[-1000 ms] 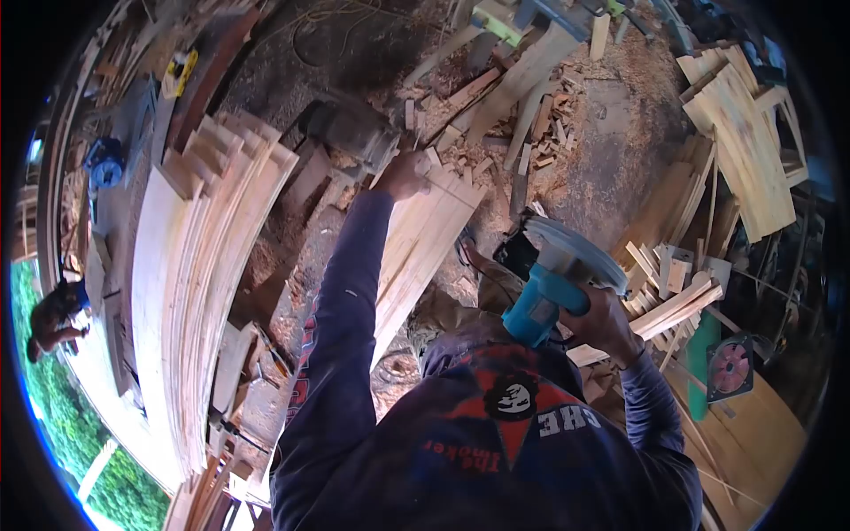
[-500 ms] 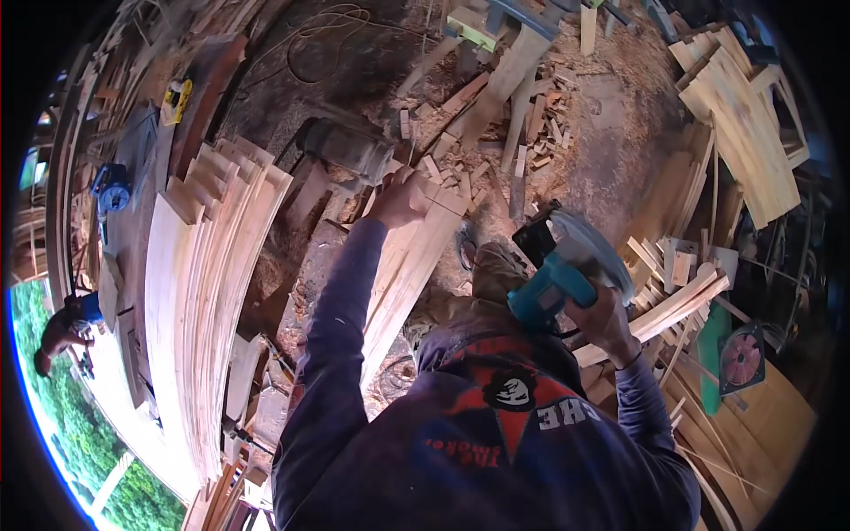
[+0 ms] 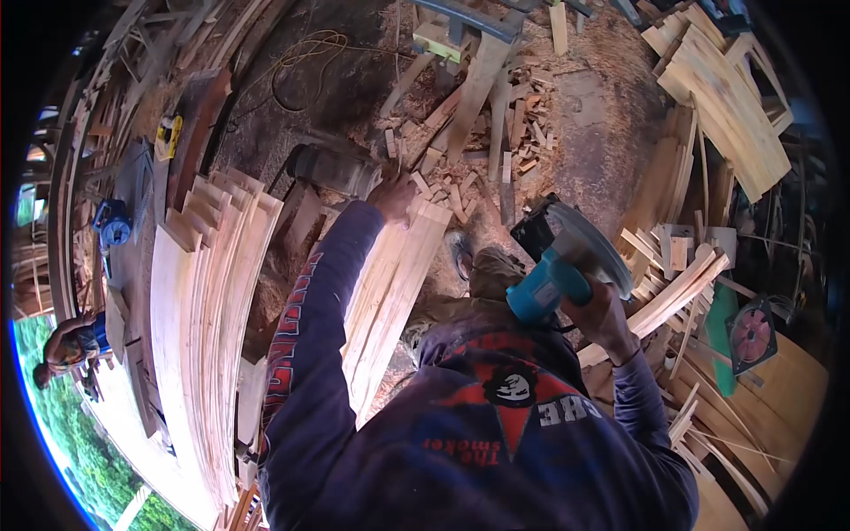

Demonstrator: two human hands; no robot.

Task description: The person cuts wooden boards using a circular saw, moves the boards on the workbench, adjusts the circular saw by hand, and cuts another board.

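My right hand (image 3: 598, 315) is closed around the handle of a teal circular saw (image 3: 542, 288). The saw is held off to the right of my knees, its blade guard facing up and right. My left hand (image 3: 393, 196) is at the far end of some long pale boards (image 3: 390, 296), thumb and fingers apart by their left edge. These boards run from beside my left arm out to that hand. Just past my left hand lies a dark cylindrical tool with a grey body (image 3: 332, 170). Small wood offcuts (image 3: 460, 199) are scattered beyond the board ends.
A tall stack of curved boards (image 3: 208, 327) stands at the left. Behind it are a blue power tool (image 3: 112, 223) and a yellow tool (image 3: 168, 137). Another person (image 3: 78, 343) bends at far left. Wide planks (image 3: 726, 111) and a fan (image 3: 751, 336) are at right.
My left hand has pulled back slightly at the board end. The dark line across that end no longer shows. The saw stays in my right hand, and the view has shifted a little.
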